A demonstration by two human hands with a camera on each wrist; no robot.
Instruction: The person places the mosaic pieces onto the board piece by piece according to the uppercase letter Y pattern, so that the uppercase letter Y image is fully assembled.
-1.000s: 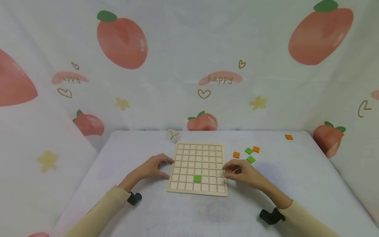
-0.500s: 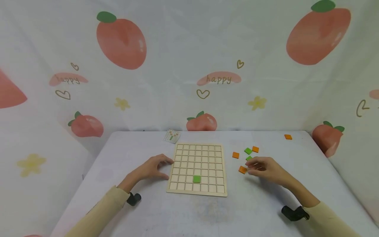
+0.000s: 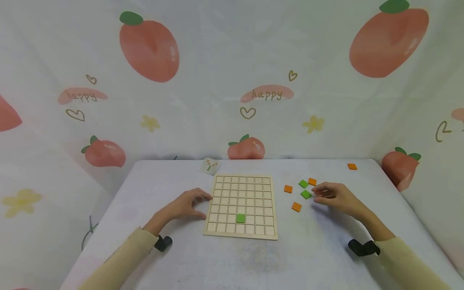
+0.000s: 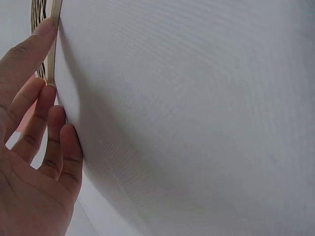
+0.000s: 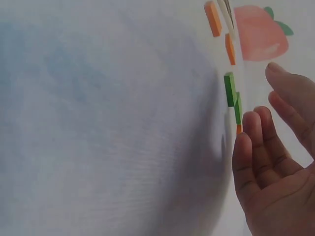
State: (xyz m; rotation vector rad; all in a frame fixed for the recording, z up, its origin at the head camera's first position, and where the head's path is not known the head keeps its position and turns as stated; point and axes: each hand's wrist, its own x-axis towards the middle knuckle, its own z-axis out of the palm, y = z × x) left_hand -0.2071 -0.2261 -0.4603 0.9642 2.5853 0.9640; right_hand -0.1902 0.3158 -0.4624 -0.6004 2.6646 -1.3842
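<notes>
Well, from my end I see the pale wooden board (image 3: 241,201) near the middle of the table (image 3: 203,266), white surface running along its near edge and a broad stretch lying between the right hand (image 3: 335,197) and the table's right edge. Counting up, I get one board, one patterned card (image 3: 210,165) just beyond its far left corner, and seven tiles: a single green tile (image 3: 241,218) on the board, second row from the near edge, plus two loose green tiles (image 3: 306,194) and four orange tiles (image 3: 296,207). Three orange and both loose green ones lie right of the board; the fourth orange sits well apart, towards the far right corner. My left hand (image 3: 185,204) has its grip wide, thumb and fingers spread, touching the board's left edge. The right grip is narrower, fingers loosely curved, unloaded, just beside the loose green ones; I cannot tell whether it touches any.
</notes>
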